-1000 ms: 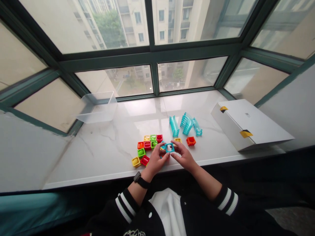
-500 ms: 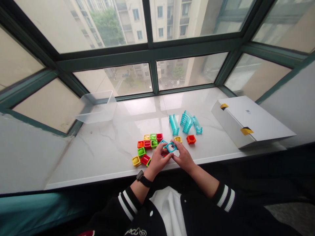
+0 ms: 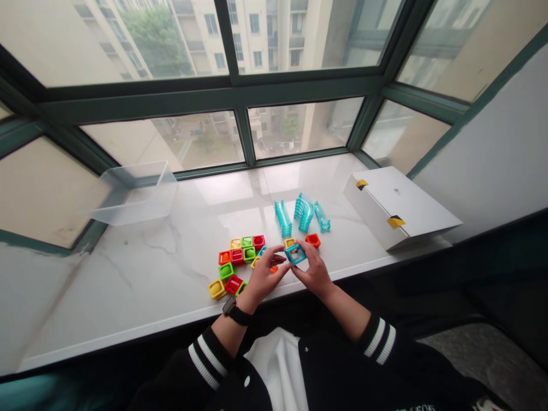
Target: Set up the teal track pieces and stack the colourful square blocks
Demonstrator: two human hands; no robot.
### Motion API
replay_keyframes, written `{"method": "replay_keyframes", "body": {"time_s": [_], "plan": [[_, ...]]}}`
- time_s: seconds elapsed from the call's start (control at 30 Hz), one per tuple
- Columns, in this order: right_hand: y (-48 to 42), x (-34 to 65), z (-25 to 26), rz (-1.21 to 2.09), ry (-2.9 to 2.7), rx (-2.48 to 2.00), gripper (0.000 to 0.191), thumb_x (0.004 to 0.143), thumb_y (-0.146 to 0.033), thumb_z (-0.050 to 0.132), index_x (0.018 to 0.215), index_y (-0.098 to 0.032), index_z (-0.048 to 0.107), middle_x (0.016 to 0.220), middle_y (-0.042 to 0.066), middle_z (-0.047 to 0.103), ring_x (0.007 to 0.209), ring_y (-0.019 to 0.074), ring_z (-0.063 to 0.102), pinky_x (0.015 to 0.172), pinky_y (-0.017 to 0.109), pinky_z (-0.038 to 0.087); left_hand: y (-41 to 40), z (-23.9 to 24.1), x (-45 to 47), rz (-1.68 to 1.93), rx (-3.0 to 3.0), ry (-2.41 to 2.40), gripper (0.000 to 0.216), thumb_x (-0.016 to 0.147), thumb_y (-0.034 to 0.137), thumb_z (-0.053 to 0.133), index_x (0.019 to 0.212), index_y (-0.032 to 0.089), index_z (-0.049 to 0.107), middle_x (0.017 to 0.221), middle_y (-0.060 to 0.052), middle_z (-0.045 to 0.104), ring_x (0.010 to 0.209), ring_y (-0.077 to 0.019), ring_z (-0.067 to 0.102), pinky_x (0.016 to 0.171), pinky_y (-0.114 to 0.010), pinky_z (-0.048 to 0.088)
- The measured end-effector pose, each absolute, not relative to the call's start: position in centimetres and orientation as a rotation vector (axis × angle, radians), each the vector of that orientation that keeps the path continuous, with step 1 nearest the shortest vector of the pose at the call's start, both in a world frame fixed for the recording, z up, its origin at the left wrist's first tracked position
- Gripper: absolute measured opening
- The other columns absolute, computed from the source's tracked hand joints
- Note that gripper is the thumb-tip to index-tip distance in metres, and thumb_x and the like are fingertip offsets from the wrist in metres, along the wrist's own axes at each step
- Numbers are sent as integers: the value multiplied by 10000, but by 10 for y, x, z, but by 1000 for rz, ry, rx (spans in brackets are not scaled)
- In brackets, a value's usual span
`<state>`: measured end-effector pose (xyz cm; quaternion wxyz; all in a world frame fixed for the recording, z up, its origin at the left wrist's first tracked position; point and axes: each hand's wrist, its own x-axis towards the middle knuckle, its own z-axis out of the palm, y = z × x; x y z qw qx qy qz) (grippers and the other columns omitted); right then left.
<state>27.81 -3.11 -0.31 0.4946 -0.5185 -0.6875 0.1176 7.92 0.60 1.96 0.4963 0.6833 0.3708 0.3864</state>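
Observation:
A blue hollow cube block is held up by my right hand, its thumb below and fingers at the far side. My left hand is beside it with thumb and fingers apart; whether a fingertip still touches the block I cannot tell. Past the held block lies a yellow block, partly covered. A red-orange block stands to its right. Left of my hands are several coloured blocks, among them a red block, a green block and a yellow block. Some blocks are partly hidden by my left hand.
Clear teal track pieces, a straight one, a stack of curved ones and a short one, lie farther back. A transparent bin stands at the left, a white box at the right. Windows border the white sill.
The blue block has turned and now sits in my right hand; my left fingers have loosened from it. The view has shifted, so everything appears farther left.

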Motion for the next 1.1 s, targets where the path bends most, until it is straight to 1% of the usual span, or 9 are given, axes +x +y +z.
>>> {"method": "replay_keyframes", "body": {"time_s": [0.07,0.17,0.27,0.4,0.57,0.77,1.1], "plan": [[-35,292,-3,275,-1655,-1298,667,945,-341,710,1553,-256,449,1437,144,625,1338,326,613,1140,527,532,8,17,72,950,1703,965,432,956,360,701,1361,252,598,1340,-123,673,1078,-223,729,991,-429,620],[-42,319,-8,262,-1621,-1393,648,950,-368,706,1540,-255,464,1431,143,625,1342,324,607,1147,530,521,13,10,59,987,1772,1081,367,972,347,667,1323,243,628,1288,-112,695,1109,-234,718,1011,-445,606],[-50,346,-20,246,-1584,-1519,639,941,-392,702,1521,-238,482,1424,151,627,1336,331,605,1152,542,507,15,5,45,1022,1769,1129,351,983,356,649,1311,234,635,1264,-109,705,1133,-245,713,1011,-450,606],[-59,369,-38,325,-1545,-1675,619,905,-415,708,1466,-232,523,1398,142,653,1287,329,630,1111,534,533,13,5,25,1054,1758,1184,345,986,383,645,1298,239,649,1251,-104,717,1142,-256,716,1018,-460,607],[-62,373,-52,387,-1557,-1786,595,869,-420,713,1416,-237,567,1370,131,677,1249,330,643,1083,531,544,6,10,-7,1114,1709,1306,356,970,432,655,1267,235,663,1225,-102,730,1114,-267,730,1010,-481,613],[-59,369,-61,367,-1617,-1856,607,851,-407,710,1412,-215,582,1348,142,689,1238,351,640,1094,551,517,2,16,-37,1172,1620,1444,410,954,488,658,1270,227,664,1252,-112,729,1134,-284,721,1057,-515,583],[-60,368,-71,292,-1669,-1861,599,874,-431,701,1423,-225,584,1308,139,698,1202,370,639,1029,579,532,-1,18,-43,1197,1555,1510,419,942,506,653,1250,223,664,1227,-110,734,1126,-285,718,1032,-505,591]]}}
